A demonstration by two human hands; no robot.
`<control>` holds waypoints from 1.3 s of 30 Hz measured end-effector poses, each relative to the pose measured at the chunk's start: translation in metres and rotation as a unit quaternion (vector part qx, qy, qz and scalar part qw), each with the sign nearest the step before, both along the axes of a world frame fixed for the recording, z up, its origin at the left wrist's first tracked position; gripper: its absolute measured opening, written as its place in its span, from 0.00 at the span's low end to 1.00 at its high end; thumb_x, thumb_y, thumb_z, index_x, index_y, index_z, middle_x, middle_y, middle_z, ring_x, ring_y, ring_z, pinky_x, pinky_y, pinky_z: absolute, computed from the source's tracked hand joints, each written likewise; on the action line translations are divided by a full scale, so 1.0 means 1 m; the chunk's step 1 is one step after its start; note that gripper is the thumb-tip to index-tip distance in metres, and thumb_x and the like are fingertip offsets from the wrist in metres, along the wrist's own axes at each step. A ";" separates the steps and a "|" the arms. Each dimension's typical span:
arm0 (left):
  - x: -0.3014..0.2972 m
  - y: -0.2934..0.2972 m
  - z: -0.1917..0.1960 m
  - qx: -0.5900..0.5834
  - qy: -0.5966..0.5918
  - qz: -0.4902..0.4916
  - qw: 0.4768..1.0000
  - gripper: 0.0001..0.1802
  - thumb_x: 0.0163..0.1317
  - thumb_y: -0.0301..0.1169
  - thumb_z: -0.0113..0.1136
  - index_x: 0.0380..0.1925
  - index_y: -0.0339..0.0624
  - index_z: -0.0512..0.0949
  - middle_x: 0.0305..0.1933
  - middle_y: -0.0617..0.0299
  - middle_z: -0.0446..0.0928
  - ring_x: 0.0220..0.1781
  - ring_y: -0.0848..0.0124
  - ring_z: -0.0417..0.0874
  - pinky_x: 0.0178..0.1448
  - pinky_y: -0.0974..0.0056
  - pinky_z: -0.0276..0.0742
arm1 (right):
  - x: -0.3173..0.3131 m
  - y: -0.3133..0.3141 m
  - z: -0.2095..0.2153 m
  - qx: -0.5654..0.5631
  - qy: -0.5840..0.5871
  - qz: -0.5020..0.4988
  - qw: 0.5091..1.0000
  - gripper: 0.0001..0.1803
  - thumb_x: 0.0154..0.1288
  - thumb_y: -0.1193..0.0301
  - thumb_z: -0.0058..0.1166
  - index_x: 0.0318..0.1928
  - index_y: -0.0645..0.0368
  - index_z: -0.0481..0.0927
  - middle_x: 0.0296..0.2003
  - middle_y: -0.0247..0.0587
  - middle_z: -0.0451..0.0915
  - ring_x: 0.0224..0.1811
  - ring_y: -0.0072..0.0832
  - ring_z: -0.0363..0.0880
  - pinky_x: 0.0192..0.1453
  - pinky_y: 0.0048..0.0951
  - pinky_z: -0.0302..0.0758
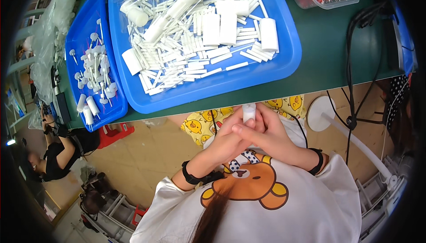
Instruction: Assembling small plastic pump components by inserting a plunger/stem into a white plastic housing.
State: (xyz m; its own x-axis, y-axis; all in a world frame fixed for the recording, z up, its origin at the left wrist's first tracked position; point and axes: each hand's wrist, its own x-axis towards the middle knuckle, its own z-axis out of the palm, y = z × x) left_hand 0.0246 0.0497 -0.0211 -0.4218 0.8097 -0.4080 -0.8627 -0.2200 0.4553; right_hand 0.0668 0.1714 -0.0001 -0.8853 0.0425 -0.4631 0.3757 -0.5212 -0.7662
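Note:
Both my hands are in front of my chest, just off the table's near edge, closed together around a small white cylindrical piece (249, 111). Its upper end sticks out above the fingers; the rest is covered. My left hand (231, 133) wraps it from the left. From the other side, my right hand (271, 129) closes over it, thumb lying across toward the left hand. Beyond them on the table, a large blue tray (213, 93) holds many thin white sticks (195, 67) and thicker white cylinders (269, 36).
A smaller blue tray (120, 109) at the left holds white round-headed pieces (95, 63). A clear plastic box (341, 2) with red-wired parts stands far right. Black cables (350, 65) hang over the right table edge. Another person (60, 154) sits at the left.

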 end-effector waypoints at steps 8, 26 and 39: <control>0.004 0.004 -0.006 0.046 0.011 0.012 0.999 0.07 0.69 0.33 0.43 0.41 0.43 0.63 0.39 0.65 0.63 0.40 0.78 0.65 0.46 0.71 0.65 | -0.002 0.007 -0.008 0.111 0.039 0.034 0.992 0.21 0.54 0.74 0.60 0.48 0.65 0.71 0.39 0.34 0.75 0.42 0.17 0.72 0.45 0.21 0.71; 0.019 0.023 -0.003 -0.024 0.056 0.113 0.992 0.09 0.70 0.35 0.42 0.42 0.42 0.63 0.42 0.64 0.66 0.45 0.76 0.68 0.50 0.68 0.65 | -0.007 0.009 -0.015 0.061 -0.022 -0.020 0.998 0.21 0.50 0.77 0.62 0.45 0.64 0.71 0.34 0.32 0.74 0.34 0.14 0.70 0.38 0.16 0.68; 0.001 -0.018 -0.015 0.097 -0.011 -0.023 0.995 0.15 0.66 0.40 0.49 0.45 0.43 0.63 0.40 0.65 0.64 0.44 0.76 0.66 0.51 0.69 0.65 | 0.004 -0.002 -0.010 0.097 0.028 0.076 0.992 0.29 0.51 0.73 0.66 0.53 0.63 0.70 0.47 0.36 0.73 0.49 0.20 0.72 0.53 0.22 0.70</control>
